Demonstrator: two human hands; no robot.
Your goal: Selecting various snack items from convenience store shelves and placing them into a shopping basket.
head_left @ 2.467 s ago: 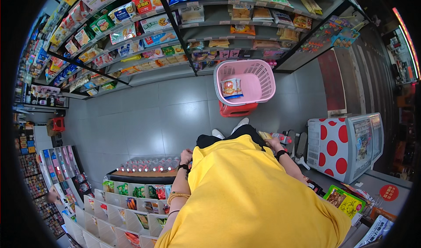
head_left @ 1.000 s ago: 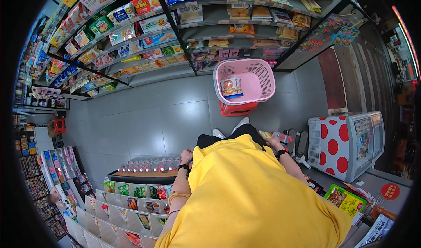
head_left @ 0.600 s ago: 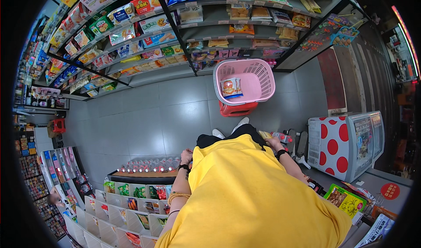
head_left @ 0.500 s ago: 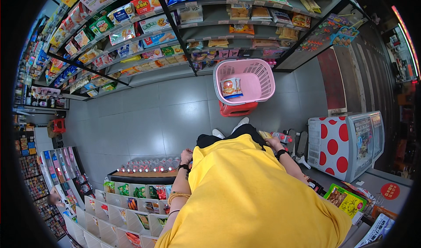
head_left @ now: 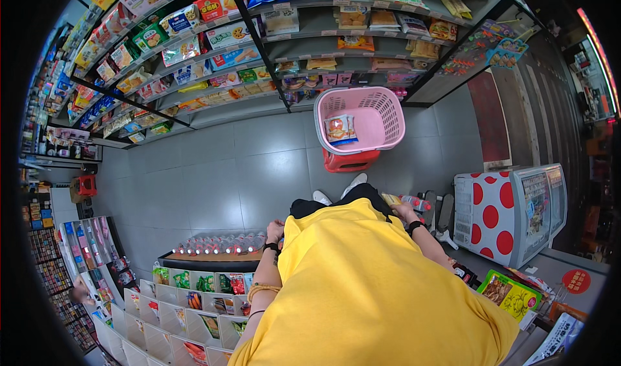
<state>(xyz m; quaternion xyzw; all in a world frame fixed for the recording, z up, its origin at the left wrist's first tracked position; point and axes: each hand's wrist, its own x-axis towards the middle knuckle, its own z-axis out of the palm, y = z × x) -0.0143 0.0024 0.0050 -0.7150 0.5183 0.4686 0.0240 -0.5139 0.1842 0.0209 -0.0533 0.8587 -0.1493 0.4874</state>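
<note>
Glossy grey floor tiles [head_left: 213, 185] in a shop, stocked shelves [head_left: 304, 45] ahead, white freezer [head_left: 508, 217] with red dots at right, round red sticker [head_left: 576, 282] with pale characters nearer. Slotted pink plastic basket [head_left: 372, 126] on a red stool [head_left: 349, 164], printed packs [head_left: 339, 129] inside. Left hand [head_left: 275, 230] beside black shorts [head_left: 307, 207], right hand [head_left: 405, 212] by a yellow packet [head_left: 391, 199] and bottle [head_left: 420, 205]; open, closed or gripping, impossible to tell for both.
</note>
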